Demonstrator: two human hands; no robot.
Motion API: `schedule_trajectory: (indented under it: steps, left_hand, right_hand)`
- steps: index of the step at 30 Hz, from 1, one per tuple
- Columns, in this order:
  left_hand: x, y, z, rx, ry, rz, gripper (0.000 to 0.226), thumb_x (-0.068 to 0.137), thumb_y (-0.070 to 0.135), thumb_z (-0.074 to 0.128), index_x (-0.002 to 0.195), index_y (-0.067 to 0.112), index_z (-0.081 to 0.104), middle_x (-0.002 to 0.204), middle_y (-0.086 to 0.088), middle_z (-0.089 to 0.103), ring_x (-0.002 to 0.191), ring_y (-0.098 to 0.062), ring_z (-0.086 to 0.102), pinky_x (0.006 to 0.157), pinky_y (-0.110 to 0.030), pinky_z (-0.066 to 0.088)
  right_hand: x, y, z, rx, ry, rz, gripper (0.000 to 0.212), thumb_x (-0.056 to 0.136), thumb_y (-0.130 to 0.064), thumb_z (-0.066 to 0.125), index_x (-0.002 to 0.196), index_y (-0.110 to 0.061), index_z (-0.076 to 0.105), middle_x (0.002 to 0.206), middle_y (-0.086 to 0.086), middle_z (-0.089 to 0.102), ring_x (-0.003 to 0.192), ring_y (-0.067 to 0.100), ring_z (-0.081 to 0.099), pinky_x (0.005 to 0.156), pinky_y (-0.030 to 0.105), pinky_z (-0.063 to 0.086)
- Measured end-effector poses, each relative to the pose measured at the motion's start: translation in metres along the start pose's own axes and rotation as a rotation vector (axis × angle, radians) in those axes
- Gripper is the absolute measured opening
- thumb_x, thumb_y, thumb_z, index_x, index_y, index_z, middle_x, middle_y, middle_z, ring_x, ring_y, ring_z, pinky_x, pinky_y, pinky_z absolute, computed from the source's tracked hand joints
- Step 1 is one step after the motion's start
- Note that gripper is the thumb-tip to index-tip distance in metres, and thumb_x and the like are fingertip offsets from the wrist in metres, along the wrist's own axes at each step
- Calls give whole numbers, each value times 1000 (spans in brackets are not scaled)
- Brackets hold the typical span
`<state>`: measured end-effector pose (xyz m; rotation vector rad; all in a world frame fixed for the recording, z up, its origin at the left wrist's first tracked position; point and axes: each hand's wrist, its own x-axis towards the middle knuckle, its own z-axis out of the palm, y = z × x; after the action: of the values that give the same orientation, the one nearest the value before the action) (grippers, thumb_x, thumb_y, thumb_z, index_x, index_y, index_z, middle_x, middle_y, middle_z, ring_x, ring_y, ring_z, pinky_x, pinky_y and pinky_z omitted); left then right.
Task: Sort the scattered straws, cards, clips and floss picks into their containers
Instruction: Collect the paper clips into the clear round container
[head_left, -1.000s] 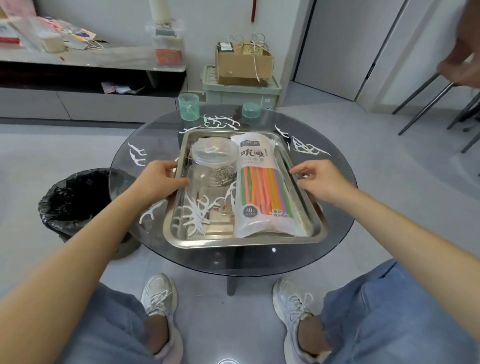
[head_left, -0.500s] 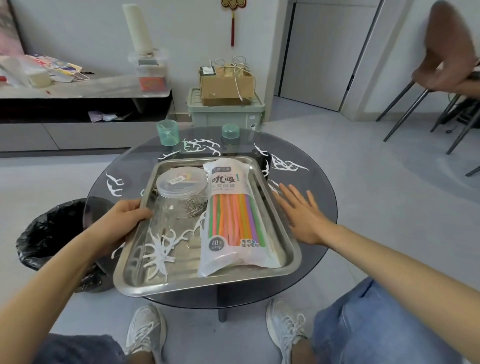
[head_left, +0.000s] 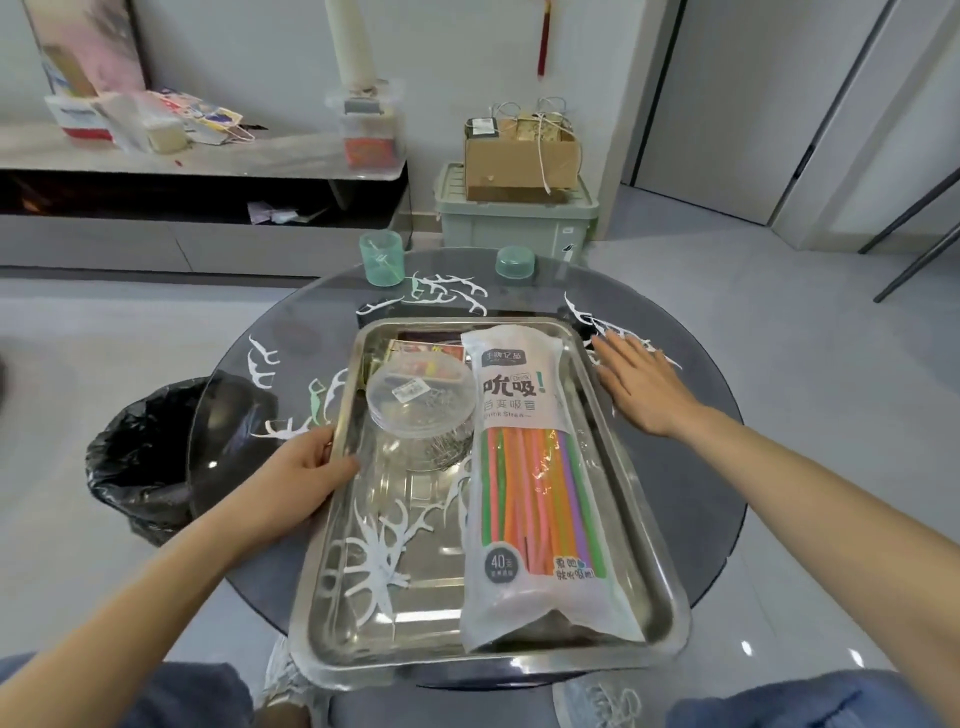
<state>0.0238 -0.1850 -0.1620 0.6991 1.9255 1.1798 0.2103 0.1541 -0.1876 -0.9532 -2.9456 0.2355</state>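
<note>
A steel tray (head_left: 631, 483) lies on the round dark glass table (head_left: 696, 467), its near end past the table edge. In it are a bag of coloured straws (head_left: 535, 499), a clear round box of metal clips (head_left: 422, 415), a card pack (head_left: 415, 353) behind it and a pile of white floss picks (head_left: 376, 551). My left hand (head_left: 301, 470) grips the tray's left rim. My right hand (head_left: 641, 382) lies flat with straight fingers on the glass by loose floss picks (head_left: 597, 325). More floss picks (head_left: 447, 291) lie at the back and several (head_left: 262, 364) at the left.
A green cup (head_left: 383, 258) and its green lid (head_left: 515, 262) stand at the table's far edge. A black-lined bin (head_left: 140, 467) sits on the floor left. A green crate (head_left: 514, 218) with a cardboard box stands behind. Chair legs (head_left: 919, 249) reach in at right.
My right hand has let go of the tray's right rim and moved out flat onto the glass. My left hand has kept its grip while the tray slid nearer to me.
</note>
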Motion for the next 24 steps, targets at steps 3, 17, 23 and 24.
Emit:
schedule_trajectory:
  steps: [3, 17, 23, 24]
  left_hand:
    - [8, 3, 9, 66, 53, 35, 16, 96, 10, 52, 110, 13, 59, 84, -7, 74, 76, -24, 72, 65, -33, 58]
    - [55, 51, -32, 775, 347, 187, 31, 94, 33, 46, 107, 13, 66, 87, -5, 71, 78, -22, 65, 74, -31, 52]
    - [134, 51, -65, 760, 406, 192, 31, 91, 32, 51, 112, 11, 61, 103, -6, 66, 94, -28, 60, 85, -41, 52]
    - [147, 51, -69, 746, 424, 190, 32, 90, 32, 52, 113, 11, 60, 105, -7, 64, 96, -28, 59, 85, -41, 52]
  right_hand:
    - [-1, -7, -3, 204, 95, 11, 49, 104, -31, 21, 151, -18, 18, 160, 2, 10, 147, 20, 5, 118, 37, 5]
    - [19, -136, -63, 158, -63, -343, 55, 101, -27, 38, 152, -21, 18, 158, -6, 15, 146, 8, 9, 117, 30, 8]
    - [91, -179, -58, 145, -121, -283, 55, 100, -30, 41, 150, -20, 21, 156, -1, 26, 141, 18, 26, 113, 34, 24]
    - [103, -184, -55, 146, -119, -275, 56, 100, -31, 41, 150, -21, 20, 156, -2, 26, 141, 17, 26, 113, 34, 24]
